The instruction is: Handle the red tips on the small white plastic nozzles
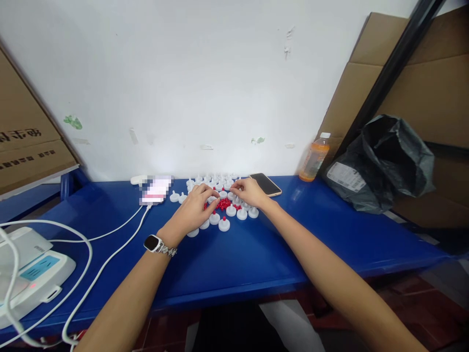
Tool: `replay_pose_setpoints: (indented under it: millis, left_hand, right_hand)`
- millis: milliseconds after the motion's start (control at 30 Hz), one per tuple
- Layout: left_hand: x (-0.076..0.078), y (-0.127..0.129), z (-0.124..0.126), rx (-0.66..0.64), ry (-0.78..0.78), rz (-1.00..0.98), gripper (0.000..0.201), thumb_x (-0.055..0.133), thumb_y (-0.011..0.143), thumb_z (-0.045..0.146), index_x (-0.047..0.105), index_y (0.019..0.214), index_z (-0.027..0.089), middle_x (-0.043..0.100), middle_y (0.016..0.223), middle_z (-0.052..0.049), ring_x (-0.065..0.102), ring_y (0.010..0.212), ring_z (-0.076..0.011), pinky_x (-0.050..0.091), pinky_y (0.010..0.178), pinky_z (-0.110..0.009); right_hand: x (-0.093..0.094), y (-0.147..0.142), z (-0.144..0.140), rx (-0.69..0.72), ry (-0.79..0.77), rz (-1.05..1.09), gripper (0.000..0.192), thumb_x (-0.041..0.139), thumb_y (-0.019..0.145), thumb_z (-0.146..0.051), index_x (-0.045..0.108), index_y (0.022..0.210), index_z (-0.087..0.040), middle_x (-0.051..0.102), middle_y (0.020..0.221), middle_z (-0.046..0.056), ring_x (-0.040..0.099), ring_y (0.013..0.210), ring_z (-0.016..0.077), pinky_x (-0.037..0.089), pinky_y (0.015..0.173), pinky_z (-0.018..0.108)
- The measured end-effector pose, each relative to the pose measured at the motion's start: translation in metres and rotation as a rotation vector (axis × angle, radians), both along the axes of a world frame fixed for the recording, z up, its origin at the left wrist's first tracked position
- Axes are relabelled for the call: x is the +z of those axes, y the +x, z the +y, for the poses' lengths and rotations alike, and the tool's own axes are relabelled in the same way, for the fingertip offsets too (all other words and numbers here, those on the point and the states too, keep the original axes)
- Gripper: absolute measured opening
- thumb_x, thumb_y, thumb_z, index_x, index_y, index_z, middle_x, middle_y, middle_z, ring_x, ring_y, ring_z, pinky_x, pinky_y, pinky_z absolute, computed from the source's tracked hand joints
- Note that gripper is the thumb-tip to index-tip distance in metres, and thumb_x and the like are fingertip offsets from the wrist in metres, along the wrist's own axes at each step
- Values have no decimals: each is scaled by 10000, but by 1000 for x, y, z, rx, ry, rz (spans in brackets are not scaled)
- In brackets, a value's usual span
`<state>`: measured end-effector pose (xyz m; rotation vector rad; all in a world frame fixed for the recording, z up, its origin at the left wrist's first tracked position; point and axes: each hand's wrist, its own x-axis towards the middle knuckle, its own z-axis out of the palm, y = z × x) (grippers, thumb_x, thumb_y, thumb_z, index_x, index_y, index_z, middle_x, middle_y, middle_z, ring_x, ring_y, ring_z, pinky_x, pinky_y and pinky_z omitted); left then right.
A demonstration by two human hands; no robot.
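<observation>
Small round white caps with upright nozzles (242, 213) stand in a cluster on the blue table. Several carry red tips, such as the white cap nearest me (224, 224). Loose red tips (223, 204) lie in a small heap among them. My left hand (194, 205), with a watch on its wrist, curls its thumb and index finger around a white cap (211, 199) at the heap's left side. To the right of the heap, my right hand (249, 192) has its fingers pinched together above the caps; what they hold is too small to make out.
A dark-screened phone (266, 184) lies behind my right hand. At left are a partly blurred phone (157, 189) on a white cable and a white device (36, 278). An orange drink bottle (314, 157) and a dark plastic bag (377, 166) stand at right, before cardboard (361, 83).
</observation>
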<state>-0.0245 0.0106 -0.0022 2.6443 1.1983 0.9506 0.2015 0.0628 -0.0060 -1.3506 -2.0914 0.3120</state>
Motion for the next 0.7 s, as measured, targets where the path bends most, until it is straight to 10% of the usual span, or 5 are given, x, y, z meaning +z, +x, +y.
replay_pose_setpoints:
  millis: [300, 700]
  left_hand:
    - [4, 0, -2, -3, -107, -85, 392, 356, 1011, 456, 661, 1002, 210, 631, 1024, -74, 563, 1024, -238, 462, 949, -437]
    - [-2, 3, -1, -40, -70, -57, 326, 474, 965, 488, 664, 977, 223, 634, 990, -67, 586, 970, -237, 475, 916, -430]
  right_hand:
    - [2, 2, -9, -22, 55, -68, 238, 580, 907, -336, 740, 1033, -214, 752, 864, 33, 627, 788, 181, 351, 873, 342]
    - [12, 5, -21, 5, 52, -89, 114, 650, 825, -258, 721, 764, -192, 729, 749, 20, 617, 760, 175, 325, 884, 361]
